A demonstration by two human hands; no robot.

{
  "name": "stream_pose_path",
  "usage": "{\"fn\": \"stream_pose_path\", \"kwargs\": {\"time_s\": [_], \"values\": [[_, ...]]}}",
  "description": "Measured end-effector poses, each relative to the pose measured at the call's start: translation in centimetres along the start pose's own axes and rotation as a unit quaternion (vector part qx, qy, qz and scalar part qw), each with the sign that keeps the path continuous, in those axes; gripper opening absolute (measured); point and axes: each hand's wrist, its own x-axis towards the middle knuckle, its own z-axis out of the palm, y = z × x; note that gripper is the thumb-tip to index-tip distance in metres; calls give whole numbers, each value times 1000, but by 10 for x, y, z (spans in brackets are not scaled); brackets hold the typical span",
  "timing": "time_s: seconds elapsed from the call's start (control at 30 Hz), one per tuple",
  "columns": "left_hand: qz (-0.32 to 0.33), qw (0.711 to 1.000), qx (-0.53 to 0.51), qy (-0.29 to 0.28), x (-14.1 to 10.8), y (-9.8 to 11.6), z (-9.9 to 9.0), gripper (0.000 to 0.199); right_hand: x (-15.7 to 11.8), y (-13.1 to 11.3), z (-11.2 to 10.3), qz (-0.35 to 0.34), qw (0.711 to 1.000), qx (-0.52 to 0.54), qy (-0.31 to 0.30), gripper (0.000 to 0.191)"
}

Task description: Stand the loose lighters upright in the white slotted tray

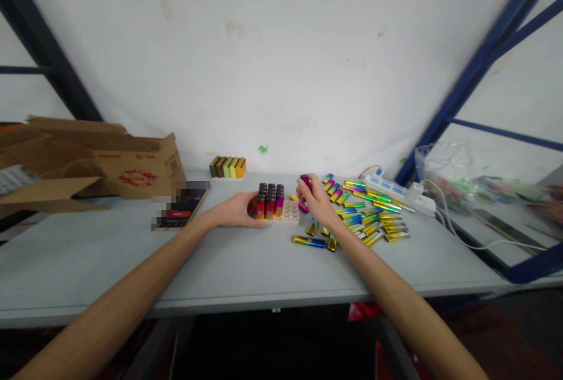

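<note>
A white tray (291, 213) with round holes stands on the table, its left part filled with upright red, orange and purple lighters (270, 203) with dark tops. My left hand (240, 210) is at the tray's left end, thumb in front and fingers curved behind, against the lighters. Just right of the tray's open holes, my right hand (313, 195) is raised a little, with a dark purple lighter (305, 179) pinched between thumb and fingers. Many shiny lighters (369, 221) in gold, green, blue and pink lie loose to the right, partly behind my right forearm.
At the back stands another tray of green, brown and yellow lighters (227, 168). Cardboard boxes (136, 172) and a partly blurred phone-like device (180, 210) are at left. A white power strip (400, 193) with a cable, plastic bags (448, 172) and a blue metal frame (466, 84) are at right.
</note>
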Motion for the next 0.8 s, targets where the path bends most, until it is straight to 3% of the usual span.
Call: {"fn": "stream_pose_path", "kwargs": {"time_s": [0.2,0.47,0.8], "values": [[6,1000,-3,-4,-1,2,0,75,-4,-12,-2,-143,981,-134,-4,31],[14,1000,-7,-6,-1,4,0,78,-10,-12,-1,-128,974,-149,-111,35],[18,1000,-9,-5,0,2,0,79,-10,-7,-2,-148,964,-180,-127,34]]}}
